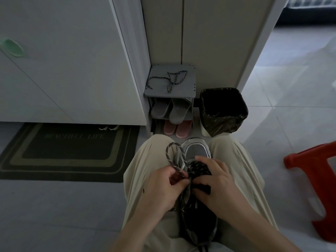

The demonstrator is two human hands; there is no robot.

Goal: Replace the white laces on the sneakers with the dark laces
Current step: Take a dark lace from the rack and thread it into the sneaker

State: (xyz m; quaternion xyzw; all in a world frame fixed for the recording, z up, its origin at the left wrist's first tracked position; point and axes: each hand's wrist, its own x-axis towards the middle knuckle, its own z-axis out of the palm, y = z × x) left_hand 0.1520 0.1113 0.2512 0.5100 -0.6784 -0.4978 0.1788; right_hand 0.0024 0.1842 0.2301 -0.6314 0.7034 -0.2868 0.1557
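Threading the dark lace through the sneaker on my lap

My left hand [163,184] pinches the dark lace [171,153] near its tip, with a slack loop standing up toward the toe. My right hand [218,182] curls over the sneaker [197,150], which lies between my thighs, toe pointing away. I should hold the shoe firm, feed the tip straight into the next eyelet, then draw the loop through evenly so it lies flat. My fingers hide which eyelet comes next. The second dark lace [169,79] lies on the shoe rack [189,88].
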